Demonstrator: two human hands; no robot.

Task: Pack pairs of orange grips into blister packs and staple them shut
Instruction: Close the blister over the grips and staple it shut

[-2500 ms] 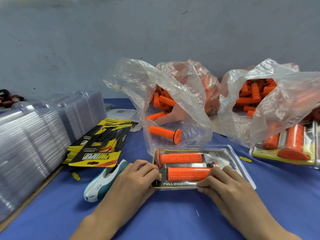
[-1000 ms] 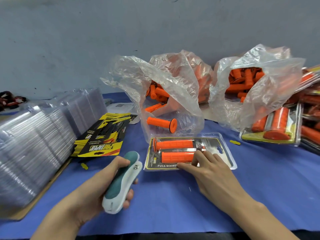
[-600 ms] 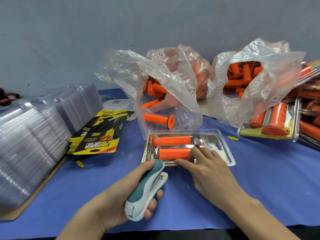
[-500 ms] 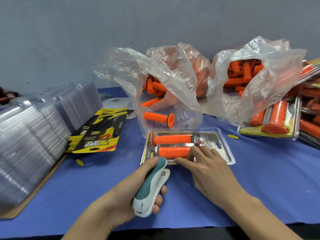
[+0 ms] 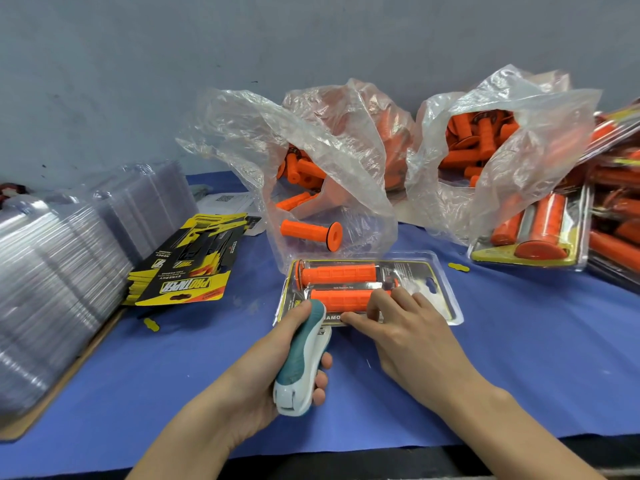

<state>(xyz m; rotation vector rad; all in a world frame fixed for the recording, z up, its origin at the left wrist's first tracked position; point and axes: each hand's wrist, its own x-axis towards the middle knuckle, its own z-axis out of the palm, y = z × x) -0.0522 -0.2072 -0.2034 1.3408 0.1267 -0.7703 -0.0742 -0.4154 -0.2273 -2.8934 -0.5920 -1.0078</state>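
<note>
While the left hand (image 5: pixel 263 379) wraps the stapler (image 5: pixel 304 355) at the blister pack (image 5: pixel 440 282) near edge, right hand (image 5: pixel 405 327) fingers press flat, holding nothing; slippage risks a crooked staple.

stapler (image 5: pixel 304 355) at blister pack (image 5: pixel 429 271) edge

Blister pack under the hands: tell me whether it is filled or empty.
Filled. The blister pack holds two orange grips lying side by side over its printed card, with the stapler at its near edge.
</note>
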